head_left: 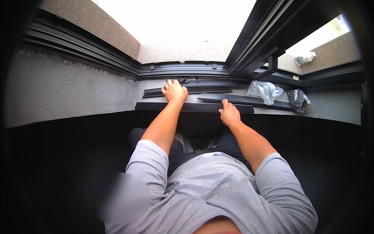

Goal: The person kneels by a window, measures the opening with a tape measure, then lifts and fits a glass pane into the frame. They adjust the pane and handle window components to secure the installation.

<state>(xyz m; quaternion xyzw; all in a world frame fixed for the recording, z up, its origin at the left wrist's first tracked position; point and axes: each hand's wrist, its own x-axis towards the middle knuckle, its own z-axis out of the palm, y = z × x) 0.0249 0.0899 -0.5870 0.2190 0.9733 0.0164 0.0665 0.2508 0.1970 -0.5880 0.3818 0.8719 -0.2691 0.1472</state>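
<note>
Dark profile strips on the window ledge

Strips [187,91] lie lengthwise left to right along the ledge [331,105]. Left hand [174,92] presses flat, fingers spread, on the rear bundle; right hand [229,114] pinches the nearest strip's [156,106] edge.

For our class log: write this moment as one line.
left hand: on thin black strips | right hand: on long black bar | sill: two bags

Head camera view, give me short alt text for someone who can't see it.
A person's left hand rests on thin black strips on a grey window sill, while the right hand grips a long black flat bar. Two crumpled plastic bags lie to the right.
</note>
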